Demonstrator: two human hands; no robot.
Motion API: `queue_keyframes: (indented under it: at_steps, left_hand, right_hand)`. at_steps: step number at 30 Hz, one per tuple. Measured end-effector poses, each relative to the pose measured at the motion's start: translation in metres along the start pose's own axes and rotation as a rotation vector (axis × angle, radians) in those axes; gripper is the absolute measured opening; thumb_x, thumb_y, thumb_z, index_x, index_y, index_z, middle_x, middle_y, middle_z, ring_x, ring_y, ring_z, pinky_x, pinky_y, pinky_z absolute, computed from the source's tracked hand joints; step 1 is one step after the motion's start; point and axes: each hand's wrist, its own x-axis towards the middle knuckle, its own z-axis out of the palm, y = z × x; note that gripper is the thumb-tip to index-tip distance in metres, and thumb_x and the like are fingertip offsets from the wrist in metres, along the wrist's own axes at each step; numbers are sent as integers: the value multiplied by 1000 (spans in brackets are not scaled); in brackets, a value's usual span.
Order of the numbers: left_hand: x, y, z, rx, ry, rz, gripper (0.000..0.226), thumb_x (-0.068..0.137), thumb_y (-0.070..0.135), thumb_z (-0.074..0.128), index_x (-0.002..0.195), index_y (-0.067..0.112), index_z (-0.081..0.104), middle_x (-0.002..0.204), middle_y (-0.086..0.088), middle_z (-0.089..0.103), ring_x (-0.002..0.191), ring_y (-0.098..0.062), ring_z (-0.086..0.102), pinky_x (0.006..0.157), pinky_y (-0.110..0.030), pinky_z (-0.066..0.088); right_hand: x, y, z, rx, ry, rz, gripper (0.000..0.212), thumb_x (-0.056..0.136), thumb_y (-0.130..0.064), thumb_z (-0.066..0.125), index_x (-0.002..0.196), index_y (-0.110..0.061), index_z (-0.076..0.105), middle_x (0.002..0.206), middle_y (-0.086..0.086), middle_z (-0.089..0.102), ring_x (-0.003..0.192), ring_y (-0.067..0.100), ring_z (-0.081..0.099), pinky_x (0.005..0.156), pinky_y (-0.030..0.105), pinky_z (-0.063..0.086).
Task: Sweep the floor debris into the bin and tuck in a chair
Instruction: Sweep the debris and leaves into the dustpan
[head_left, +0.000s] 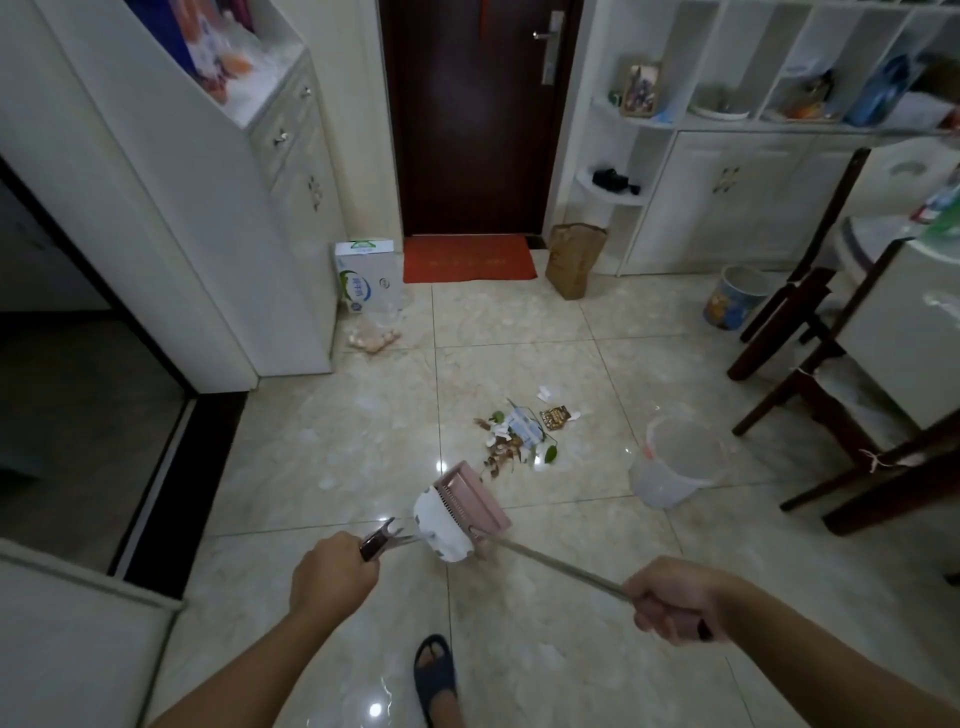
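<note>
Below frame centre: left grip (332, 574) clenches dustpan handle (375, 544), right grip (675, 600) clenches broom pole (550, 564); bristles hidden.

two hands (332, 574) (670, 597), one dustpan (467, 499), two bins (675, 462) (735, 299), two chairs (789, 312) (857, 415), one debris pile (519, 431)

chair (852, 395) cut off right, shelf items (800, 98) blurred

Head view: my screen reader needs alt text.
A person's left hand and right hand grip long handles of a pink dustpan and broom, short of a debris pile beside a white bin.
</note>
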Motion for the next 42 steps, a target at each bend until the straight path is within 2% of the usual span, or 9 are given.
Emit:
queue_keyframes:
  at_steps: [7, 13, 16, 23, 27, 29, 34, 38, 42]
  left_hand:
    - [90, 27, -11, -28, -71, 5, 17, 76, 31, 60, 65, 18, 58, 57, 3, 58, 53, -19, 58, 46, -25, 38]
    - [138, 30, -22, -76, -122, -43, 15, 73, 27, 64, 62, 18, 61, 54, 2, 61, 50, -15, 60, 44, -23, 40]
    - [155, 34, -26, -60, -124, -41, 18, 72, 28, 63, 58, 17, 60, 50, 1, 59, 46, -13, 58, 41, -21, 35]
    - [185, 61, -28, -75, -110, -117, 18, 69, 24, 64, 56, 12, 62, 46, -1, 58, 43, -13, 57, 40, -22, 35]
    - [191, 81, -25, -40, -124, -175, 26, 70, 24, 63, 49, 13, 54, 40, 0, 51, 41, -12, 54, 40, -23, 33]
    - [193, 93, -22, -4, -121, -202, 24, 69, 25, 62, 50, 14, 53, 42, 0, 50, 45, -17, 55, 43, -24, 36]
    - [206, 125, -13, 15, -116, -275, 25, 69, 27, 63, 52, 11, 54, 48, 0, 55, 51, -21, 57, 46, -26, 39]
    - [219, 145, -2, 8, -157, -316, 25, 72, 26, 62, 53, 12, 55, 48, -1, 56, 45, -12, 53, 42, -23, 35]
    - [233, 150, 3, 0, -172, -344, 23, 72, 26, 62, 54, 12, 56, 48, 1, 56, 44, -11, 52, 41, -21, 34]
  right_hand:
    - [-7, -101, -37, -82, 18, 79, 16, 98, -7, 45, 82, -6, 45, 58, 6, 41, 35, 7, 33, 34, 14, 27]
    - [-10, -169, -69, -181, 86, 30, 24, 97, -6, 45, 73, -9, 45, 58, 6, 39, 34, 7, 34, 35, 15, 26]
    - [2, -194, -91, -223, 123, 16, 21, 98, -5, 44, 77, -7, 44, 56, 6, 41, 35, 9, 33, 34, 17, 27]
    - [63, -242, -147, -173, 166, -28, 20, 96, -1, 42, 78, -6, 45, 51, 9, 43, 29, 11, 35, 29, 16, 28]
    - [96, -271, -180, -238, 197, -62, 22, 94, -1, 42, 73, -4, 46, 49, 13, 47, 31, 14, 34, 31, 16, 28]
    - [110, -283, -190, -344, 239, -76, 18, 92, -2, 46, 74, -2, 51, 48, 12, 50, 32, 14, 37, 36, 15, 29]
    - [163, -291, -191, -474, 289, -68, 14, 92, -4, 43, 86, 3, 54, 49, 11, 50, 28, 13, 38, 40, 15, 29]
    - [204, -296, -185, -513, 299, -31, 18, 92, -5, 40, 81, 1, 53, 51, 10, 48, 26, 12, 36, 41, 15, 30]
    - [236, -299, -169, -568, 278, -20, 21, 92, -2, 40, 83, 4, 58, 65, 18, 55, 43, 18, 47, 47, 23, 37]
